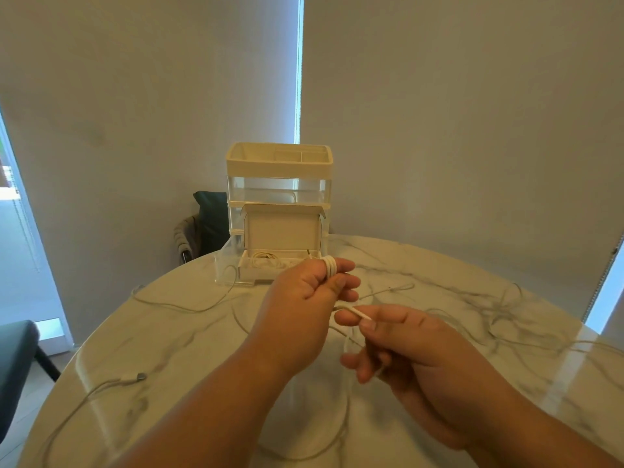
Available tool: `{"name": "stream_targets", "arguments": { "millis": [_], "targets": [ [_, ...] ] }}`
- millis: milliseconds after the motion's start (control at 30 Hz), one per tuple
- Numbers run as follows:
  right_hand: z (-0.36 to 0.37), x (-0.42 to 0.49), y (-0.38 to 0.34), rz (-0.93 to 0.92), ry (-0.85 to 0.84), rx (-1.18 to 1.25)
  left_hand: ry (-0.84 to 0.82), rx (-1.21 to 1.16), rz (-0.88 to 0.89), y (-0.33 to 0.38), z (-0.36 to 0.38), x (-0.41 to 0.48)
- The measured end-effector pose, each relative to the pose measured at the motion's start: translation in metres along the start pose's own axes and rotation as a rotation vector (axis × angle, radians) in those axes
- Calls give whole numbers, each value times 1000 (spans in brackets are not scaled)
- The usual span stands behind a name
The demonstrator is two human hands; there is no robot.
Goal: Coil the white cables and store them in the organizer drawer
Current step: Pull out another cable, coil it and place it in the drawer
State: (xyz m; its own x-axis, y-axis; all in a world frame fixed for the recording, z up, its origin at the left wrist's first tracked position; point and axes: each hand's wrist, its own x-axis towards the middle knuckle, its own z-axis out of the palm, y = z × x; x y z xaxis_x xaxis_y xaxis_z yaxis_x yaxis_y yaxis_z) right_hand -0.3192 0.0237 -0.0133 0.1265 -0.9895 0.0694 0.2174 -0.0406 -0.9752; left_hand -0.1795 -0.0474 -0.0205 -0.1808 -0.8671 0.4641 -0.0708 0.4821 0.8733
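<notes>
Left hand curled, white cable wound round its forefinger, right hand pinching that cable's end mid-frame, marble table beneath, organizer behind, its open drawer partly hidden by the left hand, loose cables at left.

Round table; pale marble top, grey veining, glossy; bright streak of reflected light down the right side. At far edge, centre: tiered organizer, cream frame with clear walls, upright on the top; lowest drawer pulled out toward the near side. Left of drawer: thin white cable in a loose curve on the marble, one end running up against the drawer's clear wall. Near left: second cable with grey plug, trailing toward the near edge. Centre and right: further strands, loosely spread; on the right hard to tell from veining.
</notes>
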Motion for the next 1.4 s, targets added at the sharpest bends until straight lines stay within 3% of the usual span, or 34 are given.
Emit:
{"name": "stream_targets", "arguments": {
  "millis": [67, 167, 267, 333, 500, 633, 800, 900, 1033, 1267, 1400],
  "targets": [
    [-2, 0, -4, -46, 82, -139, 5, 22, 1, 0, 0, 0],
    [-9, -1, -11, -189, 245, -569, -26, -16, -45, -1, 1, 1],
    [-15, -1, -16, -355, 268, -901, -104, -11, -65, -1, 4, -1],
    [-17, -1, -18, -417, 271, -988, -130, 19, -54, -1, 6, -2],
    [-20, 0, -17, -540, 267, -1102, -162, -14, -67, -1, 6, -1],
    [-21, 3, -17, -582, 261, -1171, -289, 9, -112, 1, 7, -6],
    [-28, 9, -15, -605, 297, -1195, -409, 89, -273, 2, 14, 0],
    [-31, 10, -14, -617, 299, -1234, -500, 102, -189, 2, 10, -5],
    [-31, 8, -18, -666, 273, -1210, -512, 135, -124, 5, 8, -10],
    [-33, 9, -23, -651, 291, -1186, -579, -19, -280, 8, 2, -7],
    [-44, 16, -20, -547, 379, -1029, -621, -53, -320, 13, 3, -9]
  ]
}}
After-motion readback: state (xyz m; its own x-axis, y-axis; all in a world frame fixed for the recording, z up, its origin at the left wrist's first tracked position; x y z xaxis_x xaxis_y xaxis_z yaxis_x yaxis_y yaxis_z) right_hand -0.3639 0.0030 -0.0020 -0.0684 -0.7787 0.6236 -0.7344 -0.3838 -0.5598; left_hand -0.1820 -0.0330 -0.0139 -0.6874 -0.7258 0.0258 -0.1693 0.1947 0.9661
